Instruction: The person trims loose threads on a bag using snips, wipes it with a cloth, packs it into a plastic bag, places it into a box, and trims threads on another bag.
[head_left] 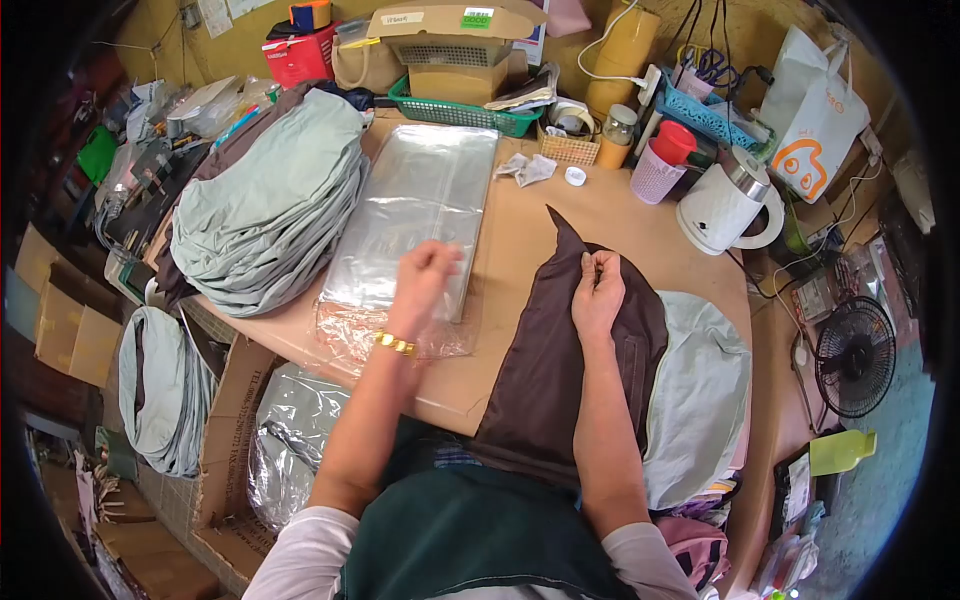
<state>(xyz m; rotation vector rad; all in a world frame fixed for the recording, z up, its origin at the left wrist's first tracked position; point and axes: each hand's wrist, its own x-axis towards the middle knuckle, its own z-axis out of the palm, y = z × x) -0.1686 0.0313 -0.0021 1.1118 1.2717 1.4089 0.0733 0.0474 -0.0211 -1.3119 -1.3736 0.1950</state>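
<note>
A dark brown piece of fabric (545,345) with a pointed upper corner lies across the table's front edge and hangs over it. My right hand (599,290) is closed on it, pinching its upper part between thumb and fingers. My left hand (428,283), a gold band at its wrist, is over the stack of clear plastic bags (415,215). Its fingers look curled but are smeared by motion, and I cannot make out anything in them. Pale grey-green fabric (700,390) lies beside the brown piece, on its right.
A tall pile of pale fabric (275,200) stands at the table's left. Along the back are a green basket (465,118), a lilac cup (658,172) and a white kettle (722,205). An open carton (225,455) with plastic-wrapped goods is below left; a black fan (855,357) is right.
</note>
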